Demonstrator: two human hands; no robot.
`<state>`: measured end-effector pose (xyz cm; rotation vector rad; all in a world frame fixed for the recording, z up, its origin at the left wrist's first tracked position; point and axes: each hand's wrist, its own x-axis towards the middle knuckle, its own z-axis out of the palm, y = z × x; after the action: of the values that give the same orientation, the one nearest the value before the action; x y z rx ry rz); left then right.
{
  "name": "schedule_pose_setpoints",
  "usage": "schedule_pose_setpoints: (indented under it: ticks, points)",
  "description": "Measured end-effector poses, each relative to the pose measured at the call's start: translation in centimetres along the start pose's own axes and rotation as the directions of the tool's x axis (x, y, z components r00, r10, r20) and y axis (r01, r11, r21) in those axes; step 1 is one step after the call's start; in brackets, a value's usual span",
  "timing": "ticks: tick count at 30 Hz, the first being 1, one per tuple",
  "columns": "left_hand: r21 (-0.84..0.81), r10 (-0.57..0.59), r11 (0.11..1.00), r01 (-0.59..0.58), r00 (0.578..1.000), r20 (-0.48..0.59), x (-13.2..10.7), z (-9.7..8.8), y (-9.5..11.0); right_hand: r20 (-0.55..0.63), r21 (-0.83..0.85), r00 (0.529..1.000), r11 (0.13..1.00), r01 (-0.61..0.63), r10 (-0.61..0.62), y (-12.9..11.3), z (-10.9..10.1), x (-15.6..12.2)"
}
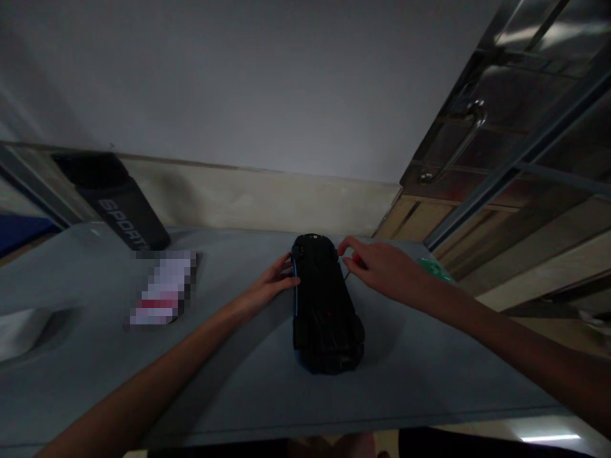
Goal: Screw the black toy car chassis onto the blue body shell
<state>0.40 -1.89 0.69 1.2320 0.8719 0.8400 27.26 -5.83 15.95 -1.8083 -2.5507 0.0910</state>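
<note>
A black toy car [324,299] lies upside down on the grey table, its underside facing up and a thin blue strip showing along its left edge. My left hand [274,280] grips the car's left side near the far wheel, thumb against the edge and fingers by the wheel. At the far right side of the car, my right hand [382,264] is closed round a small screwdriver [357,259]. Only a bit of its red handle and a thin dark shaft show; the fingers hide the rest. Whether its tip touches the car, I cannot tell.
On the grey table [229,375], a black bottle [121,207] with "SPORT" lettering stands at the back left. A blurred-out flat item [165,289] and a white object [21,331] lie left. Green plastic [434,269] is at the right, near a metal frame [496,165]. A wall rises behind.
</note>
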Motion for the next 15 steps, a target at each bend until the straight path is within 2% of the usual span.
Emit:
schedule_pose_setpoints:
  ticks: [4,7,10,15]
  points:
    - [-0.014,-0.001,1.0,0.001,1.0,0.004,0.1,-0.1,-0.1,0.005,-0.119,0.995,0.988,-0.095,0.096,-0.3,-0.5,0.5]
    - [-0.012,0.01,1.0,-0.009,0.997,0.081,-0.3,-0.2,0.6,-0.01,-0.111,0.996,0.99,-0.088,0.088,-0.7,-1.4,0.9]
    - [0.001,0.012,1.0,-0.012,0.982,0.188,-0.6,-0.4,1.5,-0.047,-0.022,0.998,0.999,-0.037,0.036,-1.8,-2.1,1.4]
    - [-0.004,0.052,0.999,-0.052,0.981,0.185,-0.6,-0.6,1.5,0.009,0.064,0.989,0.987,0.148,-0.149,-4.9,-2.2,2.1]
